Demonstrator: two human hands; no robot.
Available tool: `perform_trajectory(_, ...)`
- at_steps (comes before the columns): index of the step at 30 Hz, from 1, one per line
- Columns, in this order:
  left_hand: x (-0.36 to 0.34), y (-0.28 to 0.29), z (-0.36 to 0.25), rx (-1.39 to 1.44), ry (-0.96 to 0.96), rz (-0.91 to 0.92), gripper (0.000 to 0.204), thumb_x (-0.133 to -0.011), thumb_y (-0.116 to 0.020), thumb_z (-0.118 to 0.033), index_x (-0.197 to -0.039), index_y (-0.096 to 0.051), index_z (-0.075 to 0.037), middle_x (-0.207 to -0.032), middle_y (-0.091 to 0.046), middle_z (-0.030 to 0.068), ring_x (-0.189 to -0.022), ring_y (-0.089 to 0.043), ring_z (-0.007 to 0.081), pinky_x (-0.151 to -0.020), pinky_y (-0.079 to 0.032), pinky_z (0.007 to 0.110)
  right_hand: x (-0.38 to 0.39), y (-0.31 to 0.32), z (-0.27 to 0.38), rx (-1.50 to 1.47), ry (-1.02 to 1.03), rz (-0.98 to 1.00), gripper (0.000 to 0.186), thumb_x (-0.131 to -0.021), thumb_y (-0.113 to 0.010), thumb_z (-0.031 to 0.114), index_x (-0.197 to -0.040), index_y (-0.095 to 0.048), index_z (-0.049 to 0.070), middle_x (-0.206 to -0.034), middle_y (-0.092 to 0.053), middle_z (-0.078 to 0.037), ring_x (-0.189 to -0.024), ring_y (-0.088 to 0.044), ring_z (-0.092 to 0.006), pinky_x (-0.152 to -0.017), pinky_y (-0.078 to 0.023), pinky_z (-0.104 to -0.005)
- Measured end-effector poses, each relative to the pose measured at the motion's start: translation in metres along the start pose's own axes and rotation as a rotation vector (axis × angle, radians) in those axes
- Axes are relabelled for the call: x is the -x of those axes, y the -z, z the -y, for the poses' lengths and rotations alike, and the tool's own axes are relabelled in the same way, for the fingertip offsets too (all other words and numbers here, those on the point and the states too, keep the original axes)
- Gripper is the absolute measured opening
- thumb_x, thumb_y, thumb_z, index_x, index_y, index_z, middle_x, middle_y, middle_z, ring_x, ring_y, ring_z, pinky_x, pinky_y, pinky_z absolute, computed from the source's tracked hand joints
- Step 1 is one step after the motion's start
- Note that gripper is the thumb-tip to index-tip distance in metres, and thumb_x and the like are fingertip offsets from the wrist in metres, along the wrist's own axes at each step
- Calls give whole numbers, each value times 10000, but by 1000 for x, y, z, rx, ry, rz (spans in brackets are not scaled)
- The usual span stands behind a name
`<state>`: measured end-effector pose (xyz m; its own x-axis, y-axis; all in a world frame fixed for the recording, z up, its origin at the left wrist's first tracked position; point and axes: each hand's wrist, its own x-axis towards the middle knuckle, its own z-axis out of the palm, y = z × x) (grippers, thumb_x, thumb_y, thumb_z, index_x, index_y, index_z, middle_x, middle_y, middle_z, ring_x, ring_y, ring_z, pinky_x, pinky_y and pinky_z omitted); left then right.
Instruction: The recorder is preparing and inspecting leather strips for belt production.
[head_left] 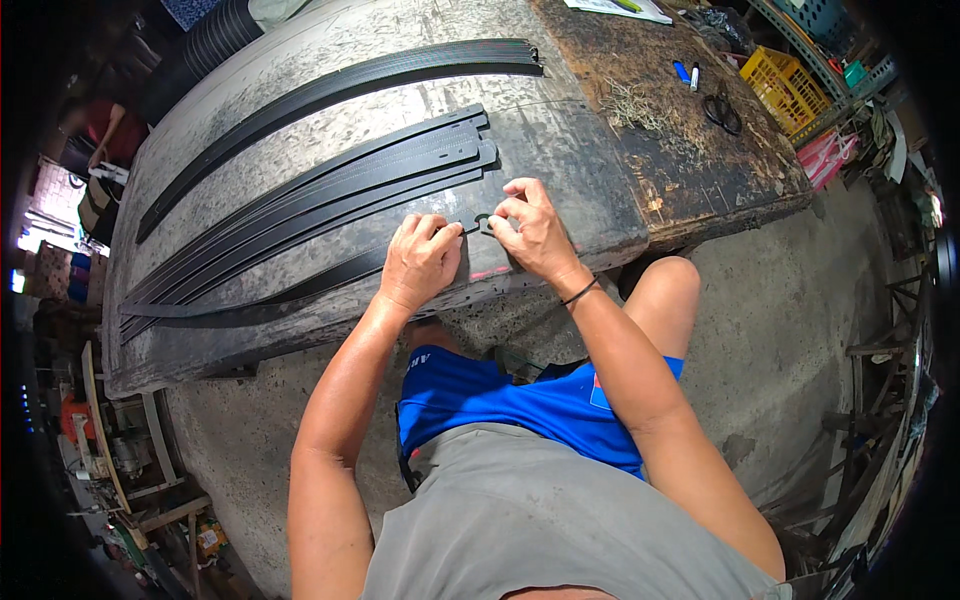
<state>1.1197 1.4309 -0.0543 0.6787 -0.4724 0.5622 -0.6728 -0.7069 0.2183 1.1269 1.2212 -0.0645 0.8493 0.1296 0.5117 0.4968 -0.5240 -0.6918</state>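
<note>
At the table's near edge, my left hand (425,255) is closed on the end of a long black strap (340,268), which curves away to the left. The strap's tip shows just past my fingers. Close to that tip, my right hand (537,230) pinches a small black curved piece, open like a hook or partial ring (483,222). A narrow space lies between the two hands, and whether strap and hook piece touch is hard to make out. Just beyond them several more black straps (400,165) lie fanned out, slots visible near some ends.
A second bundle of black straps (350,88) lies farther back on the worn table (560,150). On the brown board (720,170) at right are string scraps (640,110), markers (694,76) and black scissors (722,113). A yellow crate (785,90) stands beyond. Another person (115,130) is at far left.
</note>
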Motion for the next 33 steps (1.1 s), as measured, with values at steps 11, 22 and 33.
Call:
perform_trajectory(11, -1, 0, 0, 5, -2, -20, 199, -758, -702, -44, -954, -692, -73, -898, -626, 72, -843, -590, 273, -739, -510, 374, 0, -3, -1, 71, 23, 21, 124, -783, -705, 126, -842, -679, 20, -1122, -552, -173, -1029, -579, -341, -893, -493, -406)
perform_trajectory(22, -1, -1, -1, 8, -1, -10, 204, -759, -703, -58, -962, -693, -75, -906, -628, 76, -850, -588, 275, -748, -509, 378, -1, 1, 1, 38, -14, 10, 128, -793, -701, 138, -835, -688, 18, -1114, -554, -167, -1018, -588, -332, -870, -509, -399)
perform_trajectory(33, -8, 6, -8, -149, -107, 154, 305, -829, -713, -290, -1118, -686, -197, -934, -575, 51, -869, -553, 255, -722, -493, 388, -7, 4, -11, -325, -324, -159, 146, -838, -739, 154, -829, -700, 14, -1094, -553, -70, -735, -578, -99, -677, -500, -251)
